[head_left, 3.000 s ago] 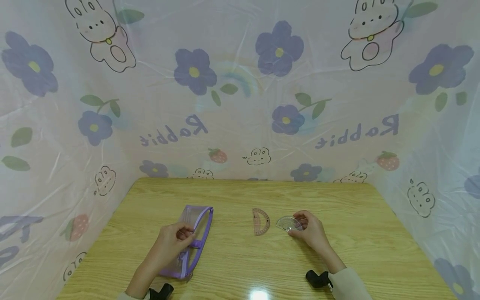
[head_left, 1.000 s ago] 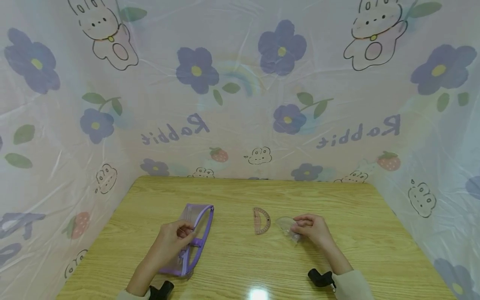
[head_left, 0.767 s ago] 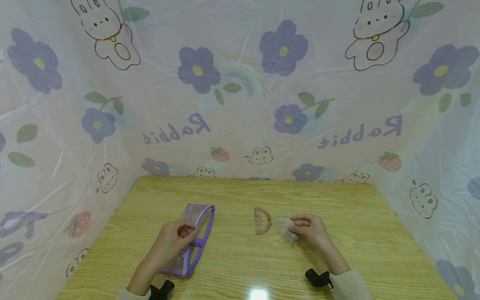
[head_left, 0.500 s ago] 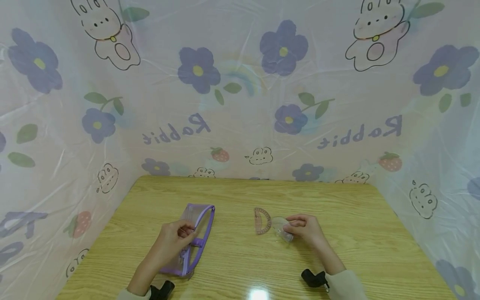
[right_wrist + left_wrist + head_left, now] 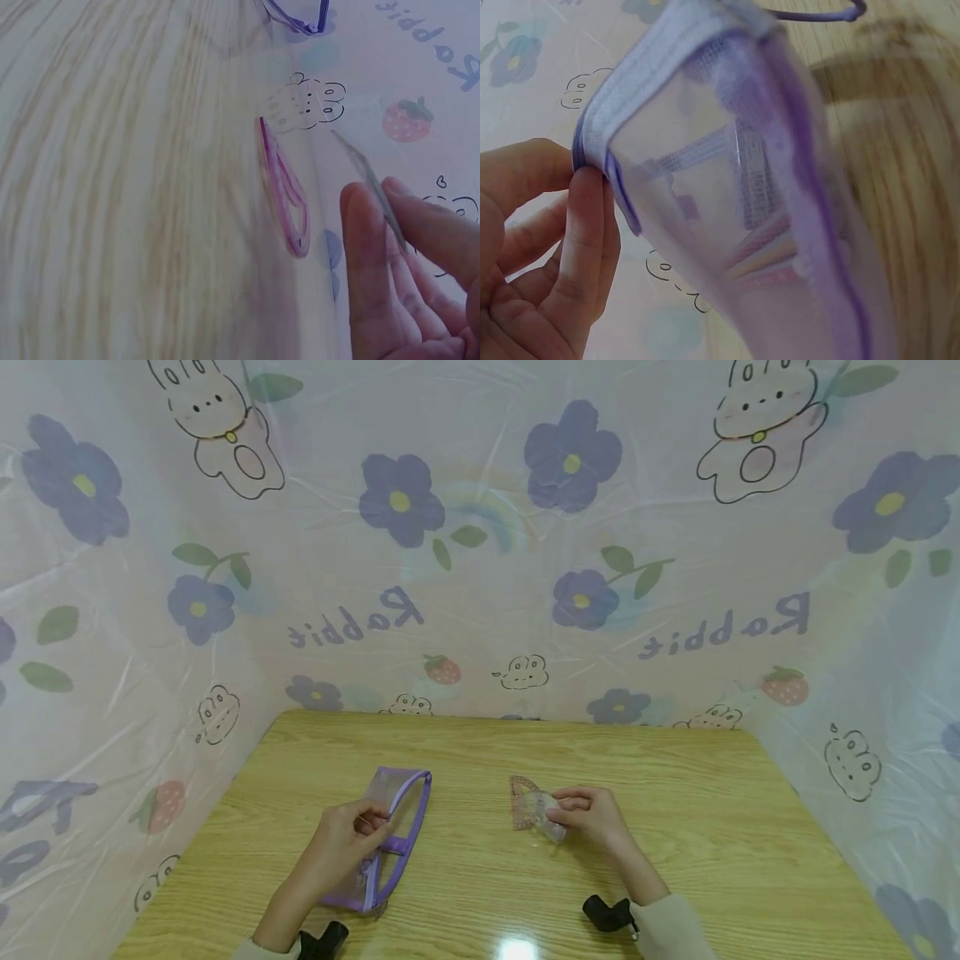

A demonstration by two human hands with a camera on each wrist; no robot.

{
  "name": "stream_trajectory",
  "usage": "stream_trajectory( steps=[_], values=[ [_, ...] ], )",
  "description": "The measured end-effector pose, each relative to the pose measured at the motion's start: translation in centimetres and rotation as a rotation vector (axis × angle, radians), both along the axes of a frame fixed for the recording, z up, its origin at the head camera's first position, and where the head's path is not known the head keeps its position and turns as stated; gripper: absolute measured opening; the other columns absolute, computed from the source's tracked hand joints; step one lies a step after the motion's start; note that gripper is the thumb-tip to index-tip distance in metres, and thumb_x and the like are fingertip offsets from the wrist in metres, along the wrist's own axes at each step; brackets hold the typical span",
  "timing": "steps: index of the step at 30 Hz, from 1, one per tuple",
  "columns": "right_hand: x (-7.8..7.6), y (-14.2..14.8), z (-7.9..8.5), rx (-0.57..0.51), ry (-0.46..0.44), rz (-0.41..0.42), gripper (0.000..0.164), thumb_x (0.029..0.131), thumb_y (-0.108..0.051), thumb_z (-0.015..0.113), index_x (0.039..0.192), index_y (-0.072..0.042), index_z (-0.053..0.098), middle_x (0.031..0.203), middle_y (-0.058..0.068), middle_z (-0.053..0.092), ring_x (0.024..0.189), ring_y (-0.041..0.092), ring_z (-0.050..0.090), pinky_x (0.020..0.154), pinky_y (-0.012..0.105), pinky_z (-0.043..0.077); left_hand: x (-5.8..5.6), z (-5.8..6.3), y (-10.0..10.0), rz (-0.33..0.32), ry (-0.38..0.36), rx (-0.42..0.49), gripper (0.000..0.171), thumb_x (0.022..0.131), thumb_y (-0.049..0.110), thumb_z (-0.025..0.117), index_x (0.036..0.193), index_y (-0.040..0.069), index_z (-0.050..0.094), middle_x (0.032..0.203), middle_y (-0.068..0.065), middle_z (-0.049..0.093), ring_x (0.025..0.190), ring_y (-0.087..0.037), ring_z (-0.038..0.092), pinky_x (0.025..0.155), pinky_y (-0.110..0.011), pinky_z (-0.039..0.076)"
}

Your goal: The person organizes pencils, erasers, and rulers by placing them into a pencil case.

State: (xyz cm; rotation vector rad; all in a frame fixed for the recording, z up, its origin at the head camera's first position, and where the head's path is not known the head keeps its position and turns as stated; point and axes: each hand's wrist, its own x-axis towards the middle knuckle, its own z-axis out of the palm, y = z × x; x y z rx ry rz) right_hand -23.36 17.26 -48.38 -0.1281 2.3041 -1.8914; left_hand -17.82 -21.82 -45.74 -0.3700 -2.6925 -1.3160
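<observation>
My left hand (image 5: 347,839) pinches the edge of a purple-trimmed, see-through mesh pencil case (image 5: 401,793) between thumb and fingers. Through the mesh in the left wrist view, several striped pencil-like sticks (image 5: 769,259) show inside the case. A clear protractor (image 5: 545,814) is pinched by my right hand (image 5: 596,818), and in the right wrist view this protractor (image 5: 367,172) appears edge-on above the table. In the head view it overlaps a pink protractor (image 5: 519,814) that lies on the table; the pink protractor (image 5: 283,191) shows whole in the right wrist view.
The wood-grain table (image 5: 675,768) is backed and flanked by a rabbit-and-flower printed curtain (image 5: 480,577). Black wrist mounts (image 5: 607,914) sit by both cuffs. A light reflection shines near the table's front edge.
My right hand has turned the clear protractor and carried it left, from beside the pink protractor to over it. The left hand keeps its grip on the pencil case without moving.
</observation>
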Motion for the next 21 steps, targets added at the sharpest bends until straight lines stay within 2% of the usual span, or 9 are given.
stream_trajectory(
  steps=[9, 21],
  values=[
    [-0.3, -0.8, 0.0, -0.015, -0.001, 0.022, 0.044, 0.086, -0.005, 0.078, 0.120, 0.015, 0.060, 0.086, 0.009, 0.070, 0.075, 0.017, 0.067, 0.066, 0.031, 0.060, 0.1, 0.1, 0.0, 0.009, -0.017, 0.010, 0.011, 0.088, 0.004, 0.075, 0.097, -0.001, 0.071, 0.080, 0.002, 0.066, 0.071, -0.008, 0.063, 0.065, -0.021, 0.057],
    [-0.4, -2.0, 0.2, -0.027, -0.008, 0.041, 0.046, 0.086, -0.007, 0.078, 0.121, 0.015, 0.059, 0.086, 0.010, 0.071, 0.075, 0.019, 0.068, 0.070, 0.033, 0.061, 0.2, 0.1, -0.2, -0.007, 0.010, 0.016, 0.011, 0.088, 0.003, 0.075, 0.097, -0.002, 0.071, 0.080, 0.001, 0.066, 0.071, -0.009, 0.063, 0.064, -0.021, 0.056]
  ],
)
